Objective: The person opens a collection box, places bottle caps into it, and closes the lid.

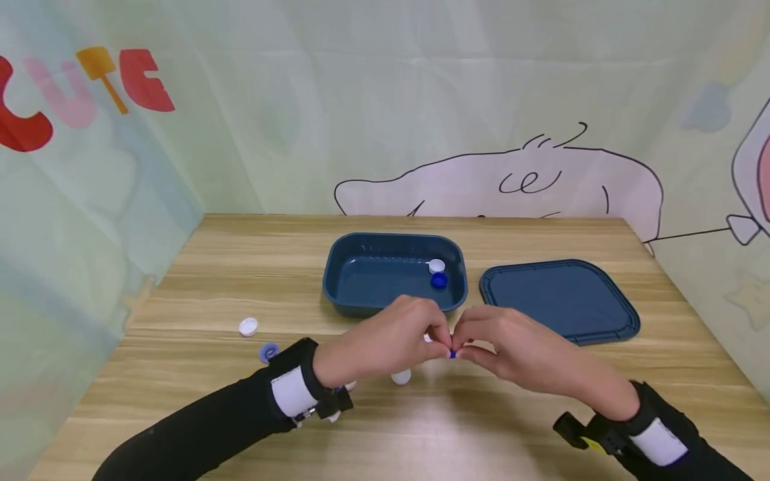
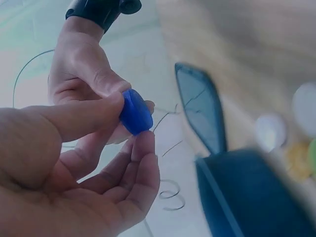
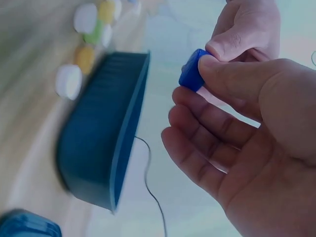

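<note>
In front of the box, both hands meet at a small blue bottle cap (image 1: 453, 355). My left hand (image 1: 397, 334) pinches it between thumb and fingertips. From the other side, my right hand (image 1: 511, 341) pinches the same cap. Close up, the blue cap (image 2: 136, 112) shows in the left wrist view, tilted and off the table; the right wrist view shows it too. Inside the dark blue box (image 1: 361, 311) lie a white cap (image 1: 436, 266) and another blue cap (image 1: 439, 280), touching.
A dark blue lid (image 1: 559, 300) lies flat right of the box. Loose caps are on the table: a white one (image 1: 248, 327), a blue one (image 1: 269, 352), another white one (image 1: 401, 377). Several more, including a yellow one (image 3: 84, 58), are partly hidden from the head view.
</note>
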The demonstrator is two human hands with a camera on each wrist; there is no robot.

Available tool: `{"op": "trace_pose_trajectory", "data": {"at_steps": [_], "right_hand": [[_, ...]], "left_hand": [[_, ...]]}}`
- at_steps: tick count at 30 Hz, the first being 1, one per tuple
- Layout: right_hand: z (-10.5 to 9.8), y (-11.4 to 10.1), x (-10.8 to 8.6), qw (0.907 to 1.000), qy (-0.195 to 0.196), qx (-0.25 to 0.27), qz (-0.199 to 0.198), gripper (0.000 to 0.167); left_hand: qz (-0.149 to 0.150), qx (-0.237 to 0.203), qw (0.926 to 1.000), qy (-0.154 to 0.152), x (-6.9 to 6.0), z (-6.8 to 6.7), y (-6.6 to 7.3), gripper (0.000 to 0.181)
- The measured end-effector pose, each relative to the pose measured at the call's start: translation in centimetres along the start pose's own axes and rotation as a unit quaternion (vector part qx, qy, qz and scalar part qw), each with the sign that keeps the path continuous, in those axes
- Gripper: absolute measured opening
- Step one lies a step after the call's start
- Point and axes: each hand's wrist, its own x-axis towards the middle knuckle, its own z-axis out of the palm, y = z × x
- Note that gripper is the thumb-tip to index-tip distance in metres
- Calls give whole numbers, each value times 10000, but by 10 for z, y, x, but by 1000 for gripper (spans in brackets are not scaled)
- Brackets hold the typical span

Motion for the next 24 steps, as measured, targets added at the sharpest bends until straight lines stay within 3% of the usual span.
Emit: {"op": "trace_pose_trajectory", "data": {"at_steps": [7, 14, 19, 24], "right_hand": [[-18, 13, 18, 9958, 562, -693, 211, 20], [-20, 35, 43, 9901, 609, -1110, 607, 13], [-15, 52, 53, 9859, 471, -1429, 734, 10], [-8, 70, 61, 9847, 323, -1634, 517, 10]], "left_hand": [[-160, 190, 9969, 746, 22, -20, 2, 5], [-757, 121, 9880, 1340, 46, -27, -11, 4], [-1082, 76, 9834, 1456, 63, -26, -25, 6], [-1299, 103, 9818, 1381, 76, -19, -42, 5]]}}
